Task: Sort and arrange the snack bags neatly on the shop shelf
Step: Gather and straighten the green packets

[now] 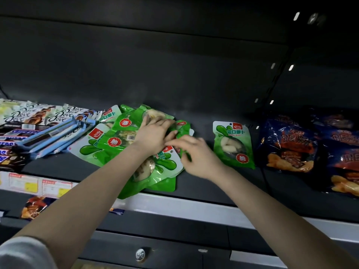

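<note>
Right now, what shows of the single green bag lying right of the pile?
The single green bag is a glossy plastic pouch, green with a white top, red logo, a clear window showing pale pieces and a round red seal. It lies flat, face up, on the shelf, between the pile of green bags and blue bags. The right hand is near, not gripping it.

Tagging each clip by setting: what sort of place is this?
Most likely a shop's snack aisle: price labels on the shelf edge, stacked Dove chocolate bars, and many identical green snack bags.
</note>
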